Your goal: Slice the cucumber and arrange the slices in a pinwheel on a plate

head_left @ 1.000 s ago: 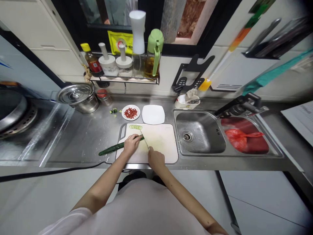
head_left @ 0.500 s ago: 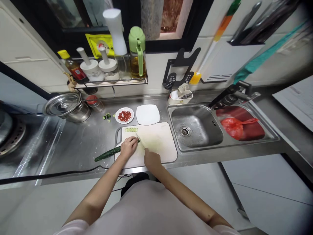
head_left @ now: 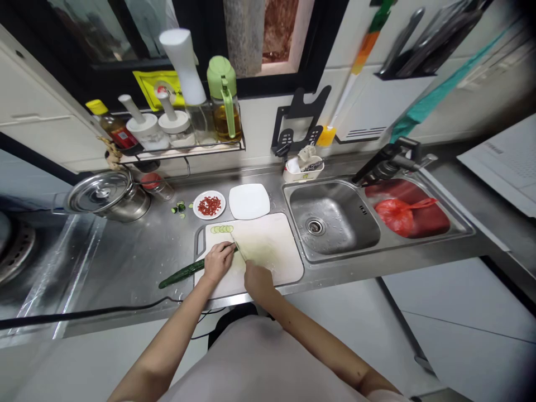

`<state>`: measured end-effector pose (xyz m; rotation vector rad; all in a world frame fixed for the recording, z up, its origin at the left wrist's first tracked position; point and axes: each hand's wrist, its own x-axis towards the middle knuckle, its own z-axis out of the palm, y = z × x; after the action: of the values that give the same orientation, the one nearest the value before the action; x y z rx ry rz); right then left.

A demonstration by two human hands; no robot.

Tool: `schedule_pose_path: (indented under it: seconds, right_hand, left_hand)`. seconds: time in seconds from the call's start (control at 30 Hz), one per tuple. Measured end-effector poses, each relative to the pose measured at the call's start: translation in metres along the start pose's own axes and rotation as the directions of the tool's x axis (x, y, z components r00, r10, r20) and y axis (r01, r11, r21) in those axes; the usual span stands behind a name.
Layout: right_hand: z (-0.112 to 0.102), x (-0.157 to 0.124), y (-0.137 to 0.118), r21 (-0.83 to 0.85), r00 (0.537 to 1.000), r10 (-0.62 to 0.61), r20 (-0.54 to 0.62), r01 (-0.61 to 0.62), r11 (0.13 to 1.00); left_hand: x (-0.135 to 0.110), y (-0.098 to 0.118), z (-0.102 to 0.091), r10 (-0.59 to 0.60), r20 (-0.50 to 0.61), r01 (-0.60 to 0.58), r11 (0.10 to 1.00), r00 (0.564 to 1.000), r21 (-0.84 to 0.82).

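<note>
I am pinning a long dark-green cucumber [head_left: 182,273], firm but probably slick-skinned and best held near its cut end, under my curled left hand [head_left: 218,261]. My right hand [head_left: 257,279] is gripping a slim knife [head_left: 238,248] over the white plastic cutting board [head_left: 276,245], with pale cucumber slices [head_left: 221,229] crowding its far edge and a steel sink [head_left: 335,223] alongside.

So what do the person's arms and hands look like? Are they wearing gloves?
No gloves. The left hand and right hand are bare, with no ring, watch or bracelet that I can see. Both forearms are bare too. The person wears a pale top, and the edge of a short sleeve shows at the right upper arm.
</note>
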<state>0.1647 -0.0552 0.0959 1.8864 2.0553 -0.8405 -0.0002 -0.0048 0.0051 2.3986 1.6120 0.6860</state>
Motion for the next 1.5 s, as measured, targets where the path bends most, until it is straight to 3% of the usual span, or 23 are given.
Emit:
schedule_pose_path:
  seconds: [0.97, 1.5]
  right_hand:
    - [-0.003, 0.008, 0.005, 0.087, 1.000, -0.015, 0.018, 0.013, 0.996]
    - [-0.006, 0.006, 0.001, 0.016, 0.999, 0.004, 0.035, -0.004, 1.000]
  left_hand:
    - [0.002, 0.001, -0.004, -0.019, 0.062, 0.020, 1.000, 0.998, -0.010]
    - [0.000, 0.002, -0.003, -0.019, 0.058, 0.020, 1.000, 0.998, -0.017]
